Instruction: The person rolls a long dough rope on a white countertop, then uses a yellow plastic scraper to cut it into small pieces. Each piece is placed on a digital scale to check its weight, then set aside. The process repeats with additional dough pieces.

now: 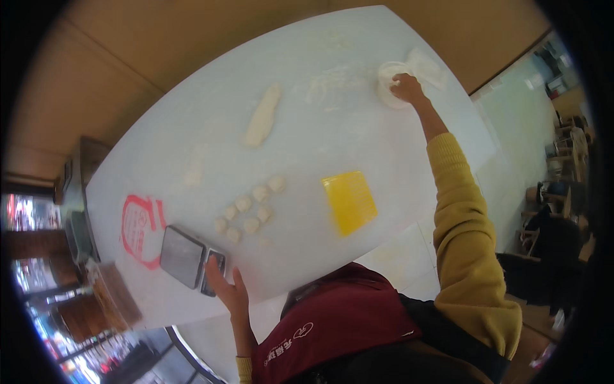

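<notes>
My right hand (407, 89) reaches into a round white tub (386, 79) at the far right of the white table. Its fingers are bent, and what lies under them is hidden. Beside the near left edge, my left hand (229, 287) rests at the control panel of a digital kitchen scale (181, 257), thumb and fingers apart and nothing held. The scale's metal plate is bare. Several small dough balls (251, 225) lie in two rough rows right of the scale. Farther back is a long piece of dough (263, 116).
A yellow plastic dough scraper (351, 203) lies flat near the front edge. White flour (331, 86) is smeared across the back of the table (307, 149). Behind the tub sits a crumpled white bag or cloth (426, 67). A red printed mark (144, 230) is left of the scale.
</notes>
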A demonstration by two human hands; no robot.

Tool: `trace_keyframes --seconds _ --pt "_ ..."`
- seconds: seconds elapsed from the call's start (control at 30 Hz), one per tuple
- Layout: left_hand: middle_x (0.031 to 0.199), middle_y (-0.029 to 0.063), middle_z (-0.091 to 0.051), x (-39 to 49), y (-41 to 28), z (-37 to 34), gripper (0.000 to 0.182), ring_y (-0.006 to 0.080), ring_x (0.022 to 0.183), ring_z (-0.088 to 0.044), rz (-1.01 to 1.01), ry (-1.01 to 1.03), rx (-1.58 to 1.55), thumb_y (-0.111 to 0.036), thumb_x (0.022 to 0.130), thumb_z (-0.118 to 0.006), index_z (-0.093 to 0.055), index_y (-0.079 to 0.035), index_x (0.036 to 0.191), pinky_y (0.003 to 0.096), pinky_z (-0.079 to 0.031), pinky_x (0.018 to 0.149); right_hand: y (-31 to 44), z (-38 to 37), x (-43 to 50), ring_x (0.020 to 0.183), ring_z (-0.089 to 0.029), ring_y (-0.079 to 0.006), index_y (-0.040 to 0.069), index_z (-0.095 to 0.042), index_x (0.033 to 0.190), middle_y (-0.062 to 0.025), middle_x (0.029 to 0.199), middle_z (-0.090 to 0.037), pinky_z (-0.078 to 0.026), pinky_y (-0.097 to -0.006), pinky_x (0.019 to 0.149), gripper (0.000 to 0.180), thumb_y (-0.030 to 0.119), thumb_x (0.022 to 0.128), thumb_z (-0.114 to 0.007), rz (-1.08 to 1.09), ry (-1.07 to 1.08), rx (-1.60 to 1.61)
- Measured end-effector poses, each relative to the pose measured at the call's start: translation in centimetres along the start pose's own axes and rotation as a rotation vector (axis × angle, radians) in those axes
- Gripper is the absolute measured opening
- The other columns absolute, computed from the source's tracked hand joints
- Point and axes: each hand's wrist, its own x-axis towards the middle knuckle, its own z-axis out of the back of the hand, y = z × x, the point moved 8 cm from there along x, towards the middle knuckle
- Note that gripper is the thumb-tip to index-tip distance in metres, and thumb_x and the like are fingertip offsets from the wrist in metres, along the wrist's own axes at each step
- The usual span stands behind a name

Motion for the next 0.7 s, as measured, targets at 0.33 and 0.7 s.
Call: trace_keyframes --seconds 0.33,0.7 --pt "0.140 0.0192 -0.048 -1.6 0.9 1.7 0.055 0.0422 0.137 -0.033 0.054 -0.128 -0.108 -0.015 0.090 -0.060 -0.042 0.003 0.139 0.0498 -0.025 0.111 10.6 4.5 -0.5 0.067 -0.061 -0.0161 0.001 -0.068 0.078 -0.0062 0.074 -0.065 -0.050 -0.0304 0.061 0.016 0.016 0.076 -0.071 0.048 0.185 0.755" --pt "0.126 0.0172 -0.057 -1.0 4.1 5.0 0.040 0.0432 0.131 -0.041 0.008 -0.188 -0.104 -0.007 0.090 -0.060 -0.053 0.000 0.128 0.0482 -0.034 0.107 47.8 -8.3 -21.5 0.078 -0.067 -0.0297 0.004 -0.074 0.080 -0.0153 0.078 -0.069 -0.053 -0.0349 0.072 0.018 0.010 0.064 -0.071 0.568 0.779 0.910"
